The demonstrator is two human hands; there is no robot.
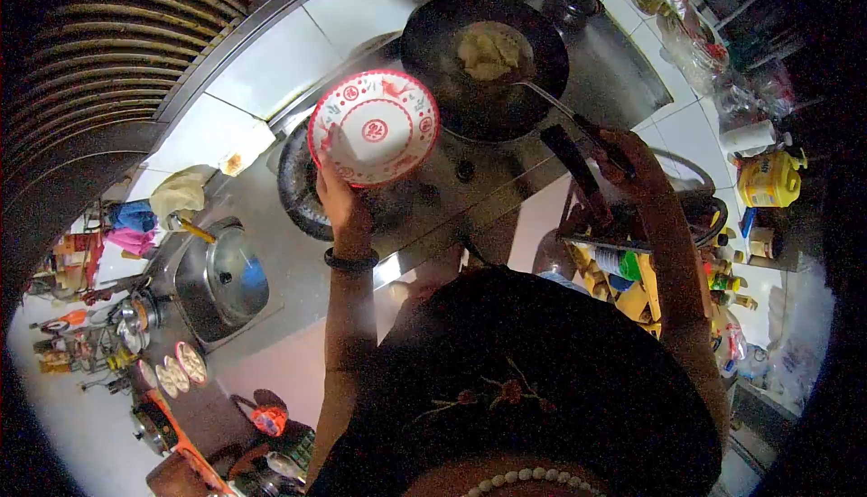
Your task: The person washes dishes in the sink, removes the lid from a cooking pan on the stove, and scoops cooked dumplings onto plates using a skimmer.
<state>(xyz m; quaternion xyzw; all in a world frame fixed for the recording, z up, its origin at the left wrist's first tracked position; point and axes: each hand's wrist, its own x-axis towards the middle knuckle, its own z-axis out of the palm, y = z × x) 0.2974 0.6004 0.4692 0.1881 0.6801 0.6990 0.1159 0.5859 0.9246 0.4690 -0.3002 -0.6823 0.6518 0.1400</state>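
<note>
My left hand point(341, 201) grips the near-left rim of a white plate point(411, 149) with red patterns and a red edge, thumb on its upper face. The plate is tilted and bare, held over the stove to the left of a black wok point(433, 91). Pale, yellowish food point(490, 50) lies in the wok. My right hand point(628, 163) is closed around a long-handled metal cooking utensil point(553, 102). Its shaft reaches into the wok up to the food, where its head is hard to make out. The wok's dark handle point(569, 158) points toward me, just left of that hand.
A second burner point(302, 181) lies partly under the plate. A steel sink point(221, 271) is to the left. Ribbed range-hood panels point(117, 55) hang at upper left. At right stand a yellow bottle point(770, 179) and a shelf with several bottles point(623, 267).
</note>
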